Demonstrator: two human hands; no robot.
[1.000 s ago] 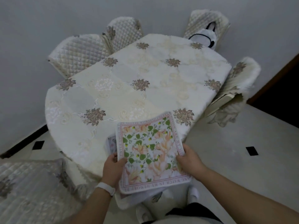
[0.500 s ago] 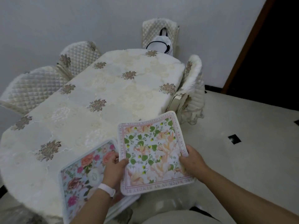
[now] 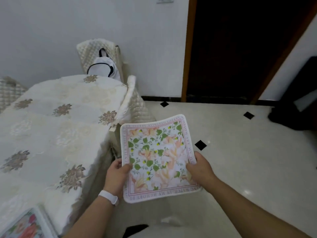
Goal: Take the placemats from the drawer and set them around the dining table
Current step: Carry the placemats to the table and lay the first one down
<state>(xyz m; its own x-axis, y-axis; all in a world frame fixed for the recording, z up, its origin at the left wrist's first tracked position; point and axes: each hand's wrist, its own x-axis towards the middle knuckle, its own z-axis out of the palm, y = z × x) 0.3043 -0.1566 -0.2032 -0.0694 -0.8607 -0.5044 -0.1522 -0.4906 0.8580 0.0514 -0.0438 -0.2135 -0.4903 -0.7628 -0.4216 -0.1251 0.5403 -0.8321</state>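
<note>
Close in at six o'clock, pinching one leaf-patterned placemat (image 3: 157, 157) by its side edges, with the left grip (image 3: 118, 170) and the right grip (image 3: 200, 169) both curling round it, thumbs on top, holding nothing else. Carrying it over the floor, just beside the tabletop (image 3: 51, 131), far corners bowing upward. Risking a drop through a loosening pinch, or a shin catching the draped chair (image 3: 135, 103) at twelve o'clock. Noting at seven o'clock one pink-flowered placemat (image 3: 25, 225) lying near the tabletop rim, possibly getting swept off by a passing forearm. Counting outward: two grips, two placemats, three chairs including the quilted chair (image 3: 8, 90) at ten o'clock, and one white bag (image 3: 103, 67) sitting on the farthest chair (image 3: 92, 52).
</note>
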